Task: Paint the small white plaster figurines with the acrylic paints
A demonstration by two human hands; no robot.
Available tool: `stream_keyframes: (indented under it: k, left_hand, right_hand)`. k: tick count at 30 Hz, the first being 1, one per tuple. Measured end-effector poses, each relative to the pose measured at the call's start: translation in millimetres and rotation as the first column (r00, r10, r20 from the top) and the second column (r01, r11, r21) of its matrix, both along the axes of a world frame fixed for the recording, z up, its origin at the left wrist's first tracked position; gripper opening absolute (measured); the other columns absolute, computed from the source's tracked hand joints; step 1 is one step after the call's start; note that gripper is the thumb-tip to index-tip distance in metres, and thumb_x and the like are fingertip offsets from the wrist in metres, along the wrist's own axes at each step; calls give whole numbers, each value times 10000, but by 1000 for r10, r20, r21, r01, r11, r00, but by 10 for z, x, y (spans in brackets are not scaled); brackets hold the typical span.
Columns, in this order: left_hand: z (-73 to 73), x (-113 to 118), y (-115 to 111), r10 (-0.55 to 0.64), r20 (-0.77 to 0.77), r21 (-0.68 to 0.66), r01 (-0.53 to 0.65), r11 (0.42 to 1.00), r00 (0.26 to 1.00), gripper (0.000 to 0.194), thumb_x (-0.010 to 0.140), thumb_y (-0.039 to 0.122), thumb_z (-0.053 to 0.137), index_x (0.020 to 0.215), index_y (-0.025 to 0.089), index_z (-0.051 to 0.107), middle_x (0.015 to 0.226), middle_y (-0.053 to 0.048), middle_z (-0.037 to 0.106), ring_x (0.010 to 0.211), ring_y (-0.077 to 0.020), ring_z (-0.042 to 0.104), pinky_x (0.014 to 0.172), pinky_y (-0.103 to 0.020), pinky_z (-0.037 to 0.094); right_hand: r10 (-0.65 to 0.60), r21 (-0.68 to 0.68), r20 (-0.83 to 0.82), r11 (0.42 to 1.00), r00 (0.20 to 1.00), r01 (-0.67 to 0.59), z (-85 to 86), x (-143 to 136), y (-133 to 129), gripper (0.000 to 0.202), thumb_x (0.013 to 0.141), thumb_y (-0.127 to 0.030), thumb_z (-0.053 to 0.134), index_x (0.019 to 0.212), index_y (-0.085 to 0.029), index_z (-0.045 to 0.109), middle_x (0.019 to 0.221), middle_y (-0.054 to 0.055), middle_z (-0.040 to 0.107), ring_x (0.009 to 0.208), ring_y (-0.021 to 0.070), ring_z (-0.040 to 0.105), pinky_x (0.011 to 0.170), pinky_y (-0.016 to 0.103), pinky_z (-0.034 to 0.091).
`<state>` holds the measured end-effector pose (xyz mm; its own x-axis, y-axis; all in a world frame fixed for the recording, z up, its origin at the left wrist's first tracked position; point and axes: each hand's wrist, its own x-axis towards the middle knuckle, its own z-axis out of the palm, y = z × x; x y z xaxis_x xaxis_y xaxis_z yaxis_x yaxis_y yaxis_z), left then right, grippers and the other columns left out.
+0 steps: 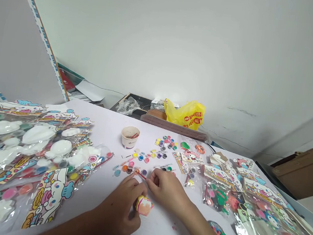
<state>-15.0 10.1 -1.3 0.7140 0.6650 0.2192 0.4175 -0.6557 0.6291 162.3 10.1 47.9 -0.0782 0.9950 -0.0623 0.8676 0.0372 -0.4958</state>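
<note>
My left hand (123, 208) is closed around a small painted figurine (144, 206) with pink, yellow and white on it. The fingertips of the same hand reach to a little paint pot (137, 172) and appear to touch it. Pinched in my right hand (164, 184) is a thin paintbrush (142, 176) with a reddish handle, its tip at that pot. Around them lie several more paint pots, among them an orange one (125, 168) and a yellow one (135, 155). Just beyond stands a paper cup (129, 137) with brushes in it.
Clear packs with white plaster figures (38, 134) and cartoon cards cover the table's left side. More packs with painted figures (222, 196) lie on the right. Behind the table are a yellow plastic bag (185, 115), a dark tray (144, 103) and a wall.
</note>
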Motion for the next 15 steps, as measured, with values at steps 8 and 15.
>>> stream_keyframes:
  k: [8, 15]
  left_hand:
    - [29, 13, -3, 7, 8, -22, -6, 1000, 1000, 401, 568, -32, 473, 883, 210, 424, 885, -4, 452, 865, -207, 446, 977, -432, 310]
    - [3, -10, -3, 5, 12, -29, -4, 1000, 1000, 398, 573, -30, 465, 885, 214, 418, 887, 1, 449, 854, -202, 440, 941, -429, 317]
  right_hand:
    - [-3, -11, 5, 1000, 1000, 3, -4, 21, 10, 157, 849, -238, 568, 703, -188, 596, 683, 7, 693, 611, 140, 566, 535, 231, 263]
    - [-4, 3, 8, 1000, 1000, 4, 24, 21, -7, 162, 861, -233, 551, 712, -186, 593, 701, 8, 690, 632, 142, 566, 544, 235, 264]
